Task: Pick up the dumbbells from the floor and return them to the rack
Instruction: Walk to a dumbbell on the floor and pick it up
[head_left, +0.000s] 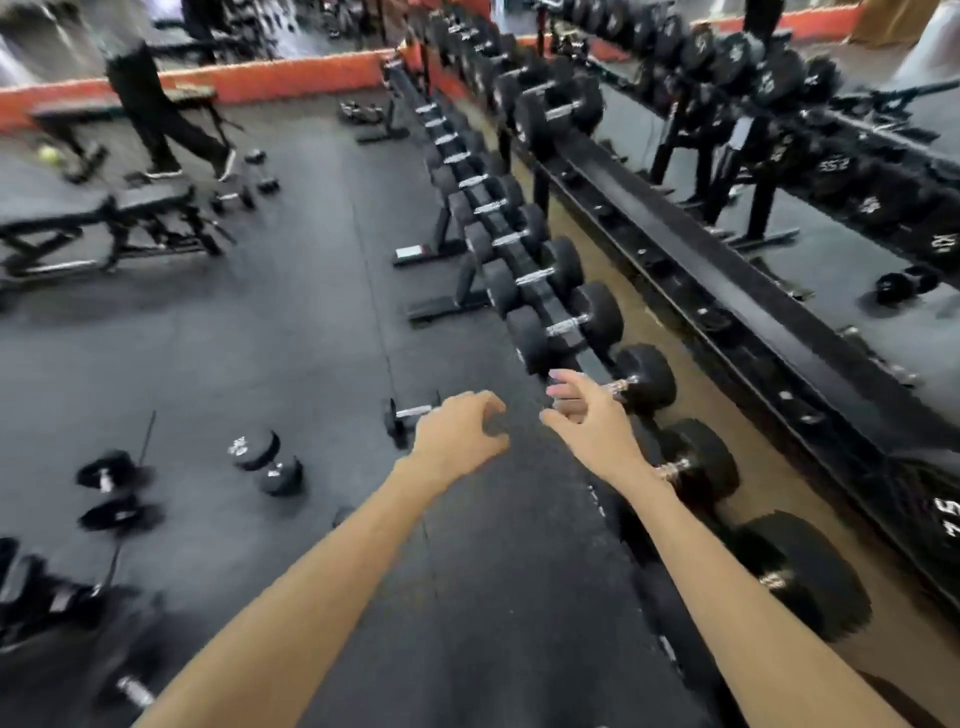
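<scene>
Both my arms reach forward over the black rubber floor. My left hand (460, 434) hangs with loosely curled fingers and holds nothing; a small dumbbell (410, 413) lies on the floor just beyond it. My right hand (584, 415) is spread, empty, close to the chrome handle of a racked dumbbell (641, 379). The long black dumbbell rack (558, 319) runs from lower right to the far wall, filled with several black dumbbells. More loose dumbbells lie on the floor at the left: one pair (267, 462) and another (114, 491).
A mirror (831, 182) behind the rack reflects it. Weight benches (109, 218) stand at the far left, with a person (156, 109) walking near them. More dumbbells (244, 192) lie by the benches. An orange wall strip (270, 78) marks the far edge.
</scene>
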